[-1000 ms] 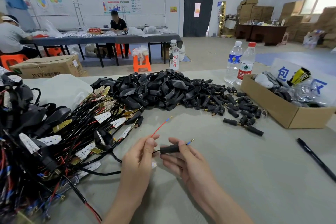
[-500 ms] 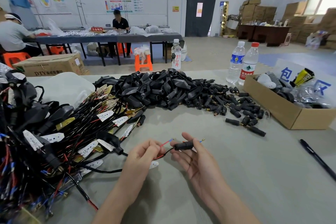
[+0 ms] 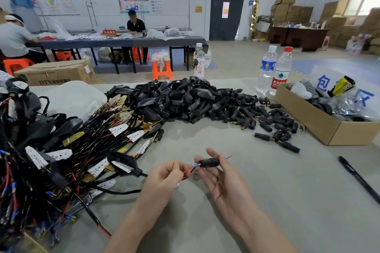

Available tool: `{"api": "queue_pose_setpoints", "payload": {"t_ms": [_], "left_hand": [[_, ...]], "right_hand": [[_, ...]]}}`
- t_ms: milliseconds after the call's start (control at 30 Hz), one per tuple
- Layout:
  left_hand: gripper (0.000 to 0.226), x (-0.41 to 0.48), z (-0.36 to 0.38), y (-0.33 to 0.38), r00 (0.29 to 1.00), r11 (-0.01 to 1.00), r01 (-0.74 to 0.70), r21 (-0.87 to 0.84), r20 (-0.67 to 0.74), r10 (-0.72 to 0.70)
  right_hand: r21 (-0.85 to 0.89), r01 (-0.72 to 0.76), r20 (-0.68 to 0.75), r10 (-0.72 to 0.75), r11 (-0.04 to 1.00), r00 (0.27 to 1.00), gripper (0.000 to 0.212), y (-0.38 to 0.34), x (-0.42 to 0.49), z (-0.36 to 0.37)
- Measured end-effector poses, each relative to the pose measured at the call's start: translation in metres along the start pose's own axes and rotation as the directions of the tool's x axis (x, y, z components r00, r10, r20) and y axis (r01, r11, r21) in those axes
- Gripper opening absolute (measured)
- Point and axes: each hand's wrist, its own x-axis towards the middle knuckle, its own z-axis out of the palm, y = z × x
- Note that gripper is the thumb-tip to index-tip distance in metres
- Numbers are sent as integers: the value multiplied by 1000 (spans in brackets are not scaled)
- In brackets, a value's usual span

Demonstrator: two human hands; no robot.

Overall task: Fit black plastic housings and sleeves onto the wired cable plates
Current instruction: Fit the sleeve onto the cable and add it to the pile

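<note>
My right hand (image 3: pixel 221 178) pinches a short black sleeve (image 3: pixel 209 163) between thumb and fingers above the table; a blue wire tip (image 3: pixel 228 157) pokes out of its right end. My left hand (image 3: pixel 164 176) pinches the red wire (image 3: pixel 188 170) just left of the sleeve. That cable runs back to a black housing (image 3: pixel 123 165) fitted over a white plate. A tangle of wired plates (image 3: pixel 61 150) fills the left side. Loose black housings (image 3: pixel 174 98) and sleeves (image 3: pixel 267 121) are heaped behind.
A cardboard box (image 3: pixel 320 123) of oddments stands at the right, two water bottles (image 3: pixel 275 70) behind it and a third bottle (image 3: pixel 198 61) at the far edge. A black pen (image 3: pixel 357 178) lies at the right. People sit at a far table (image 3: pixel 115 42).
The red wire, which stuck up free a second ago, has been drawn down to the sleeve's left end. Both hands have drifted slightly right and the sleeve sits farther along the wires.
</note>
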Motion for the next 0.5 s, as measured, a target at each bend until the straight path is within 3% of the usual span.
{"api": "queue_pose_setpoints", "payload": {"t_ms": [300, 500], "left_hand": [[22, -2, 3, 1, 1000, 1000, 3, -23, 9, -3], [35, -3, 12, -3, 995, 992, -66, 110, -73, 75]], "right_hand": [[-78, 31, 62, -26, 996, 998, 34, 1, -3, 2], [-136, 51, 128, -34, 989, 991, 35, 3, -5, 0]]}}
